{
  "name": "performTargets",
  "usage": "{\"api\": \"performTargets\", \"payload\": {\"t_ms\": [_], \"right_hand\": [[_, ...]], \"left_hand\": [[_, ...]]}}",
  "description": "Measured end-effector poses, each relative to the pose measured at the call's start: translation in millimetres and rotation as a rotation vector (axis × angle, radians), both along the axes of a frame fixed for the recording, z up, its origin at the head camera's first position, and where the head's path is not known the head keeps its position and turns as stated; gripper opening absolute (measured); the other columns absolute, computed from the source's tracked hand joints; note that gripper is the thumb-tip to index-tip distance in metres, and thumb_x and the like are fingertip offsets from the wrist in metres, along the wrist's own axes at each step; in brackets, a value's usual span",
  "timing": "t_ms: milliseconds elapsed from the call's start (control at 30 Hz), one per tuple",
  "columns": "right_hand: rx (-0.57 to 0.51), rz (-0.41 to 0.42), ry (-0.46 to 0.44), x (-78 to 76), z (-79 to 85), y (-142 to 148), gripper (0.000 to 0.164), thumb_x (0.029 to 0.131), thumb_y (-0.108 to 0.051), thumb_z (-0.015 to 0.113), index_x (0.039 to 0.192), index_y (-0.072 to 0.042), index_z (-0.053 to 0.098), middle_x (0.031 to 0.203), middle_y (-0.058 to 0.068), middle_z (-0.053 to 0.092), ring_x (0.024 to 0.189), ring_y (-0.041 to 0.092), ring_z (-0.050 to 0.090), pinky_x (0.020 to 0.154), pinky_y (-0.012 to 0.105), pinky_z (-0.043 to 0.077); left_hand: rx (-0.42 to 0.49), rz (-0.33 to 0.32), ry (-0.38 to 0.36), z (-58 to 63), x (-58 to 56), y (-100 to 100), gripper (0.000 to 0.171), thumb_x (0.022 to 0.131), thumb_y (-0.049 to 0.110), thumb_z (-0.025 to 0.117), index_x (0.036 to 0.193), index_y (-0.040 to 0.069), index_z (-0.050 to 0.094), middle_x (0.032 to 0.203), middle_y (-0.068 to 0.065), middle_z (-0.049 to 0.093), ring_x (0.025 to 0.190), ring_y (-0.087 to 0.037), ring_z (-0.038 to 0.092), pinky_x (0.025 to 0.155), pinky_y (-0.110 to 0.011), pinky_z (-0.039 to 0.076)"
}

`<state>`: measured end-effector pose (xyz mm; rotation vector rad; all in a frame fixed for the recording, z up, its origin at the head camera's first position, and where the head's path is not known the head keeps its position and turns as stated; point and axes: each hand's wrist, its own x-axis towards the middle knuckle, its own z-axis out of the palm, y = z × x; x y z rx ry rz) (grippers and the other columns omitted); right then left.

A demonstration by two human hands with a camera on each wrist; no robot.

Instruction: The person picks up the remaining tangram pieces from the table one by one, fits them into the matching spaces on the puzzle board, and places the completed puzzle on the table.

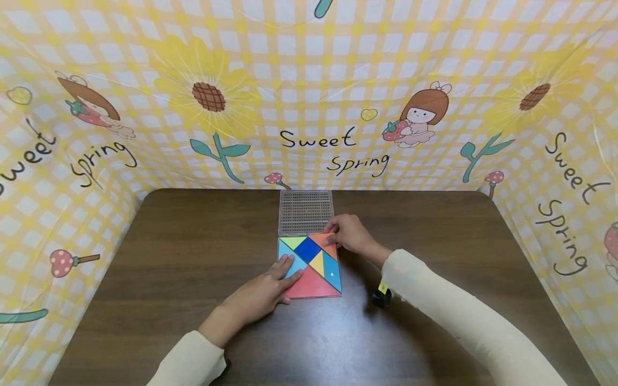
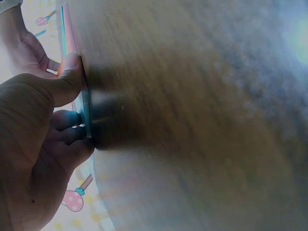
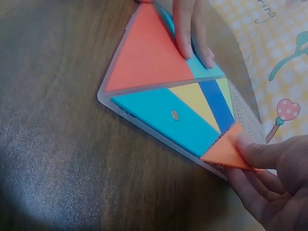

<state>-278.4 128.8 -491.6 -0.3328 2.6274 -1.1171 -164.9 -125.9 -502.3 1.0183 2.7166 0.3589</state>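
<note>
A tangram of coloured pieces lies in a clear plastic case (image 3: 159, 131) on the table. My right hand (image 1: 351, 234) pinches the orange triangle (image 3: 224, 148) between thumb and fingers at the far right corner; in the right wrist view this piece is tilted up over the case. My left hand (image 1: 258, 295) rests on the near left side, straight fingers on the light-blue triangle (image 3: 204, 67) and thumb on the red triangle (image 1: 313, 284). Beside the orange piece lie the dark blue square (image 1: 308, 250), the yellow triangle (image 1: 317, 262) and the blue parallelogram (image 1: 331, 272), which bears a small pale dot.
The case's transparent, patterned lid (image 1: 306, 213) lies opened out behind the tangram, near the table's back edge. A brown wooden table (image 1: 207, 241) surrounds them. Yellow checked cloth (image 1: 309, 80) with printed flowers stands along the back and both sides.
</note>
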Motion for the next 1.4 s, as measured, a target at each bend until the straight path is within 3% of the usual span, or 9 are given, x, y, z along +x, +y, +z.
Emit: {"api": "performTargets", "payload": {"t_ms": [267, 500, 900, 1400], "right_hand": [[0.058, -0.022, 0.052, 1.5, -0.8, -4.1, 0.016, 0.078, -0.017, 0.080, 0.088, -0.009, 0.072, 0.077, 0.002, 0.066, 0.063, 0.019, 0.061, 0.055, 0.024, 0.052], [0.118, -0.063, 0.106, 1.8, -1.1, -9.5, 0.016, 0.076, -0.016, 0.082, 0.087, -0.011, 0.072, 0.082, 0.001, 0.064, 0.077, 0.017, 0.056, 0.067, 0.024, 0.053], [0.066, -0.107, 0.159, 6.5, -4.7, -10.5, 0.015, 0.074, -0.014, 0.083, 0.083, -0.010, 0.073, 0.080, 0.002, 0.062, 0.076, 0.016, 0.055, 0.066, 0.025, 0.051], [0.044, -0.041, 0.236, 10.4, -7.1, -8.6, 0.010, 0.075, -0.011, 0.082, 0.082, -0.009, 0.075, 0.080, 0.002, 0.067, 0.073, 0.014, 0.058, 0.064, 0.024, 0.053]], "left_hand": [[-0.003, -0.004, 0.011, 0.5, -0.8, -0.1, 0.063, 0.094, 0.038, 0.059, 0.149, 0.020, 0.036, 0.160, -0.014, 0.019, 0.147, -0.030, 0.021, 0.103, -0.039, 0.045], [0.007, -0.009, 0.029, 2.0, -2.0, -0.7, 0.063, 0.093, 0.037, 0.061, 0.148, 0.019, 0.037, 0.159, -0.015, 0.020, 0.146, -0.031, 0.022, 0.101, -0.038, 0.046], [0.014, -0.012, 0.043, 0.3, -3.0, -1.0, 0.063, 0.093, 0.036, 0.061, 0.148, 0.020, 0.038, 0.159, -0.015, 0.021, 0.146, -0.030, 0.023, 0.101, -0.037, 0.046], [0.021, -0.007, 0.015, 0.8, -0.1, -0.3, 0.063, 0.093, 0.035, 0.062, 0.148, 0.019, 0.037, 0.159, -0.015, 0.021, 0.146, -0.031, 0.023, 0.102, -0.039, 0.045]]}}
